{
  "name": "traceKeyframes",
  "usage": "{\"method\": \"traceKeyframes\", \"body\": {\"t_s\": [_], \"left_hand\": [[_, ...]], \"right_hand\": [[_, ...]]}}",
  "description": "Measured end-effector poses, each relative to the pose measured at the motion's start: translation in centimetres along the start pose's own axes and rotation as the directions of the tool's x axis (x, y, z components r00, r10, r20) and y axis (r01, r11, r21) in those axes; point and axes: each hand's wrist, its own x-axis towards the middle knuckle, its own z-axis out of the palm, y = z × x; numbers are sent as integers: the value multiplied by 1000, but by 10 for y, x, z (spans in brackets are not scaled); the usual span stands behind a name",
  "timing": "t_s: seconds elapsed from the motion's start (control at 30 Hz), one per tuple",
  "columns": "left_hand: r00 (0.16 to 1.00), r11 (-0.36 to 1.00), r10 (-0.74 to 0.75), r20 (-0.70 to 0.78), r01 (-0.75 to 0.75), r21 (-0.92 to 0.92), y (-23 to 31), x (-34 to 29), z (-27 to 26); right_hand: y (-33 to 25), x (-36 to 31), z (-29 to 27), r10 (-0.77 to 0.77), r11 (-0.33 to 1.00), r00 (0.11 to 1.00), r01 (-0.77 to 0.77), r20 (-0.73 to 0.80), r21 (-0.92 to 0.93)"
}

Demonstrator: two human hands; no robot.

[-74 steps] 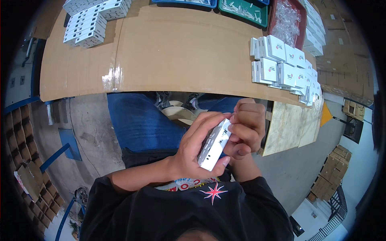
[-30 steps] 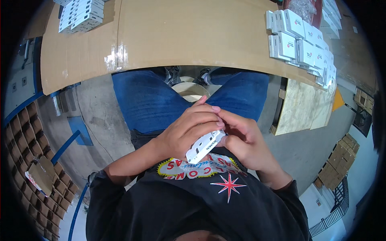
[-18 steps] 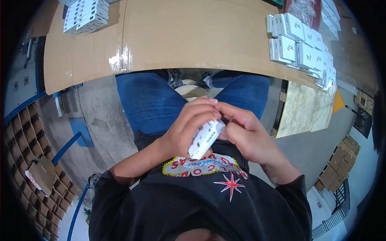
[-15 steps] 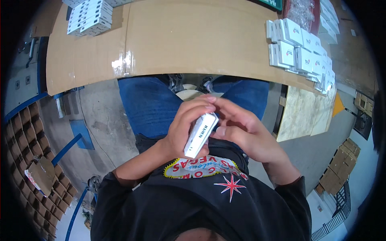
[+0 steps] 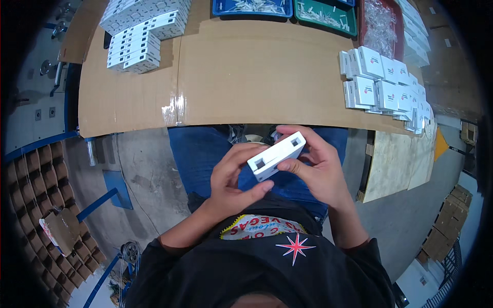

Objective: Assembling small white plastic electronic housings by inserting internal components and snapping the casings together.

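A small flat white box [image 5: 277, 154] is held up tilted over my lap, its narrow side facing up with a dark square cutout near each end. My right hand [image 5: 321, 164] grips its right part, thumb pressed on the lower face and fingers behind. Around the box's left end curls my left hand [image 5: 233, 179], with the fingers at its far edge and the thumb tip at the lower corner. The undersides of the box and some fingertips are hidden.
On the cardboard-covered table [image 5: 246, 77], stacked white boxes with cutouts [image 5: 138, 49] stand at left and white cartons [image 5: 387, 84] at right. Blue [image 5: 251, 7] and green trays [image 5: 328, 31] hold small white parts; a red bin [image 5: 398, 49] holds clear plastic. A plywood board [image 5: 395, 164] lies right.
The box has been turned, so its side with two cutouts shows instead of the printed side. My left thumb has come into sight. The view has shifted, revealing more of the table's far side.
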Motion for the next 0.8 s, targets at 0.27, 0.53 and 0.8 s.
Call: {"method": "traceKeyframes", "body": {"t_s": [0.27,0.53,0.8], "left_hand": [[990,978,-79,119,54,201,19,31,1],[983,840,178,55,-181,511,-4,18,5],[934,829,341,112,-354,434,-31,11,3]], "right_hand": [[-10,9,1,-300,888,937,343,179,-306],[2,0,6,-103,991,995,103,-7,82],[-2,-3,13,268,861,958,-286,104,420]]}}
